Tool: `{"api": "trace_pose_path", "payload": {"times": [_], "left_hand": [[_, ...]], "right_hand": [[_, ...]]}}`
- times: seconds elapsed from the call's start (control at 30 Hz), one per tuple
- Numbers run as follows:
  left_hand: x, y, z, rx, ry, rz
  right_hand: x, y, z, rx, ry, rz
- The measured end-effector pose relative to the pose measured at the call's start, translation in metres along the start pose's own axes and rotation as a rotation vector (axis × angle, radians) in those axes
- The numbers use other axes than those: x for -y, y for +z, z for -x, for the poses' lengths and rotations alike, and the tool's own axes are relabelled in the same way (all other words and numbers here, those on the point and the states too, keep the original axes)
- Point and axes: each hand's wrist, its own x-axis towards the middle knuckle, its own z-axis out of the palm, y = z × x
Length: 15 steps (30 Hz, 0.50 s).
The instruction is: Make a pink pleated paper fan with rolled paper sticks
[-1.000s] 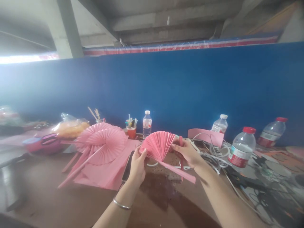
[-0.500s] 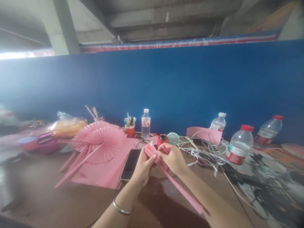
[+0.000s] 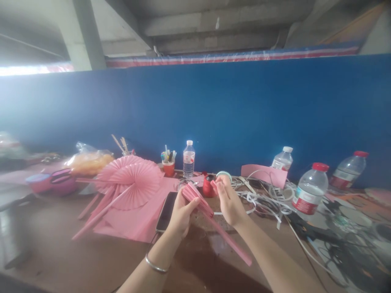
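Note:
A folded pink paper fan (image 3: 198, 200) with a long pink handle stick (image 3: 232, 244) is gripped near its top by my left hand (image 3: 180, 213), fingers closed round the pleated bundle. To its right, my right hand (image 3: 227, 199) is raised, pinching a small pink strip end near the fan's top; what exactly it pinches is hard to make out. Both hands hover over the brown table (image 3: 91, 260), just in front of a red cup (image 3: 208, 186).
Finished open pink fans (image 3: 134, 183) lie on pink paper sheets at the left, beside a phone (image 3: 166, 211). Water bottles (image 3: 310, 189), a pen cup (image 3: 168, 167), white paper strips (image 3: 262, 201), cables and a blue partition wall (image 3: 244, 114) surround the work area.
The fan, spread open a second ago, has been folded shut into a bundle. My right hand has since come off the bundle and risen to the right of it.

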Motion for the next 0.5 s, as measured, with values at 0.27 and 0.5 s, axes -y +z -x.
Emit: {"api": "trace_pose_path", "payload": {"times": [0.27,0.5], "left_hand": [[0.003,0.0,0.0,0.046,0.151,-0.005],[-0.001,0.005,0.005,0.09,0.145,0.05]], "right_hand": [[0.03,-0.005,0.007,0.046,-0.13,0.136],[0.03,0.001,0.009,0.183,0.101,-0.209]]}}
